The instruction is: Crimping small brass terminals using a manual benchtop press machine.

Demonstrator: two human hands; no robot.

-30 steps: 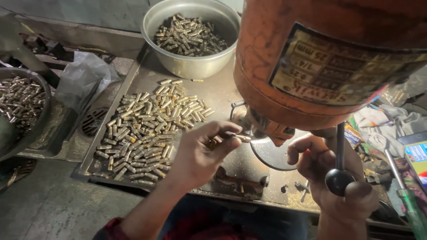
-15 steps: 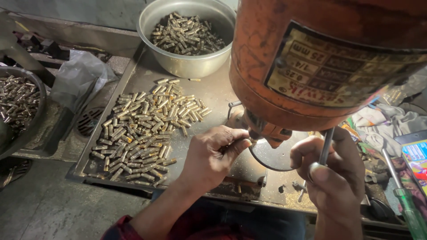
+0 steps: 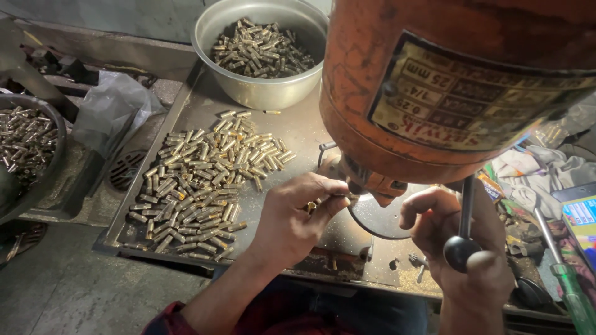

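Note:
My left hand (image 3: pixel 297 218) pinches a small brass piece (image 3: pixel 311 206) and holds it under the spindle (image 3: pixel 372 185) of an orange drill press (image 3: pixel 447 87). My right hand (image 3: pixel 456 245) wraps the press's feed lever, beside its black knob (image 3: pixel 460 253). A heap of small brass cylinders (image 3: pixel 202 183) lies on the metal tray (image 3: pixel 292 133) to the left of my left hand. The round work table (image 3: pixel 379 220) sits below the spindle.
A steel bowl (image 3: pixel 261 53) of brass pieces stands at the tray's far end. Another bowl (image 3: pixel 28 149) of pieces sits at the far left, with a plastic bag (image 3: pixel 112 105) beside it. Rags, a green-handled screwdriver (image 3: pixel 568 291) and clutter lie at the right.
My right hand has shifted along the lever, and the knob now shows beside its fingers. My left hand stays at the spindle with the brass piece.

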